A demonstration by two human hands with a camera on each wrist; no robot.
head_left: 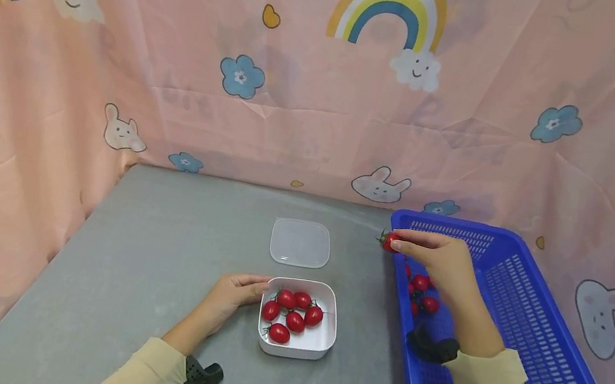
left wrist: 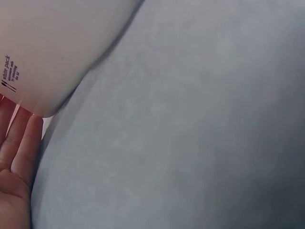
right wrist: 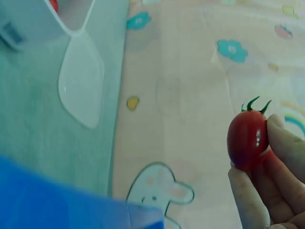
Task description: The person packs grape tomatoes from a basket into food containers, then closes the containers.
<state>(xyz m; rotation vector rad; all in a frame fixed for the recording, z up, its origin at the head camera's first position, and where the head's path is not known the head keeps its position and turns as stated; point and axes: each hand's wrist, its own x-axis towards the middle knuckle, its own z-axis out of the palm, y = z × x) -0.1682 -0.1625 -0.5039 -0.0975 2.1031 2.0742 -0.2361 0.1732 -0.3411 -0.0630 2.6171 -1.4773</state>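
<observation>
Over the left wall of a blue basket, my right hand pinches a red cherry tomato between thumb and fingers. The right wrist view shows this tomato upright, its green stem leaves on top. My left hand rests its fairly straight fingers against the left side of a white square container. Several cherry tomatoes lie inside that container. In the left wrist view, the fingers reach the container wall, which bears small print.
Several more cherry tomatoes sit in the basket's left part, partly hidden by the right hand. A translucent lid lies flat on the grey table behind the container. A pink patterned curtain hangs along the table's back edge.
</observation>
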